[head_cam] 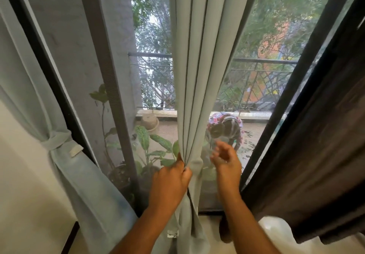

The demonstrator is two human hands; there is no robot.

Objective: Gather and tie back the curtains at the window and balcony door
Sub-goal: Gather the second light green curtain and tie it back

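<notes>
A pale grey-green pleated fabric curtain (197, 76) hangs down the middle of the balcony door, bunched into narrow folds at waist height. The left hand (169, 180) is closed tight around the gathered folds, forearm reaching up from below. The right hand (225, 160) floats just right of the curtain, fingers loosely spread and blurred, holding nothing. At far left, a second pale curtain (59, 155) is already cinched by a matching fabric tie-back (57, 140). A dark brown curtain (320, 145) hangs at right.
</notes>
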